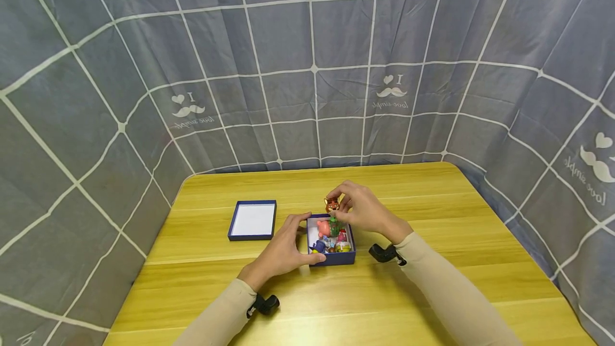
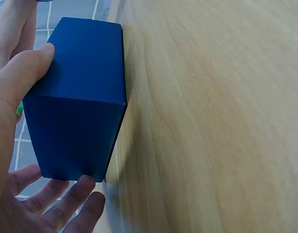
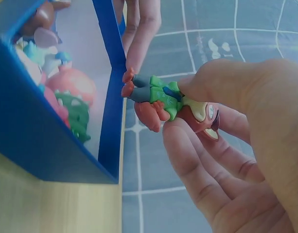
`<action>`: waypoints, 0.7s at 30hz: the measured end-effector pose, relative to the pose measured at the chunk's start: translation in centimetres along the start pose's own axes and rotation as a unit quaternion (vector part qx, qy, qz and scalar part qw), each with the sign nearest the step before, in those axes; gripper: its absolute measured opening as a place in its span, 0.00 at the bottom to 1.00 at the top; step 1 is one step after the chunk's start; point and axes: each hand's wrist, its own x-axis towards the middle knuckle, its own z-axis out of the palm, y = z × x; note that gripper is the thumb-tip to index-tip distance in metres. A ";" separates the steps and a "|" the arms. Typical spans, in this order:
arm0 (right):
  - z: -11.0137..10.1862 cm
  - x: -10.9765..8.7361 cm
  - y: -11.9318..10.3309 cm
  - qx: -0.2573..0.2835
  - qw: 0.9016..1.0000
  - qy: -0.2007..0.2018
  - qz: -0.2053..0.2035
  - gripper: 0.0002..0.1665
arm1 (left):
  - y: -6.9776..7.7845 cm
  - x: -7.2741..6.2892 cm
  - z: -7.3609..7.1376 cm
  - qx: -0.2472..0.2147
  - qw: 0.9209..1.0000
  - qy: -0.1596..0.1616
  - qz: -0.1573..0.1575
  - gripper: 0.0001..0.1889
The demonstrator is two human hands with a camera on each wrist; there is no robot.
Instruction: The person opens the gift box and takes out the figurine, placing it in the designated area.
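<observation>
My right hand (image 1: 363, 211) pinches a fox figurine (image 3: 161, 99) between thumb and fingers, just above the far edge of a blue box (image 1: 339, 261). The fox has a reddish-brown head, a green shirt, a dark tie and grey trousers. Around the left side of the box, my left hand (image 1: 284, 248) holds it, thumb on the near wall and fingers at the far corner. Inside the white-lined box lie several small figurines: a pink one (image 1: 324, 228), a green one (image 3: 76, 112), a dark blue one (image 1: 318, 246) and others partly hidden.
A shallow blue box lid (image 1: 253, 220) with a white inside lies face up to the left of the box. Both rest on a wooden table (image 1: 413, 292). Behind it hangs a grey curtain (image 1: 288, 41) with white grid lines.
</observation>
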 end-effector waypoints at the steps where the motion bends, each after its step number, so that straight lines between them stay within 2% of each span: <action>1: -0.1 0.0 0.1 -0.001 1.000 0.002 0.000 0.20 | 0.0 0.0 0.0 0.000 1.000 0.000 0.000 0.62; 21: -1.9 -0.4 2.0 -0.011 0.999 0.024 0.024 0.22 | 0.0 0.0 0.0 -0.002 1.000 -0.003 -0.006 0.63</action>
